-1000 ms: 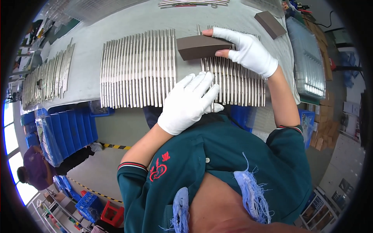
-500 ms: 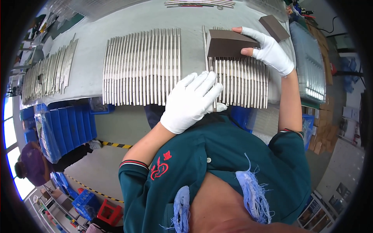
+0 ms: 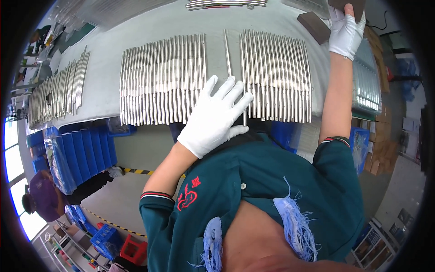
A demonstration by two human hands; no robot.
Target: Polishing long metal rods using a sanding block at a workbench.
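My left hand (image 3: 215, 113), in a white glove, lies flat with its fingers spread over a single metal rod (image 3: 227, 52). That rod sits between two rows of similar silvery rods. The middle row (image 3: 163, 81) is on the hand's left and the right row (image 3: 276, 77) on its right, all side by side on the table. My right hand (image 3: 346, 34), in a white glove with bare fingertips showing, is stretched out to the far right corner. Its fingers are closed round a dark brown block (image 3: 342, 4), partly cut off by the picture's edge.
Another brown block (image 3: 314, 27) rests on the table (image 3: 104, 59) beside my right hand. More rods (image 3: 61, 88) lie at the left, and a few thin ones (image 3: 226, 4) at the back. Clear plastic trays (image 3: 367, 86) stand at the right. Blue bins (image 3: 84, 154) and a person (image 3: 43, 195) are at the left.
My right hand has lifted the brown block off the right row and carried it to the far right. My left hand has shifted slightly left, fingers now more spread, and the single rod has moved left.
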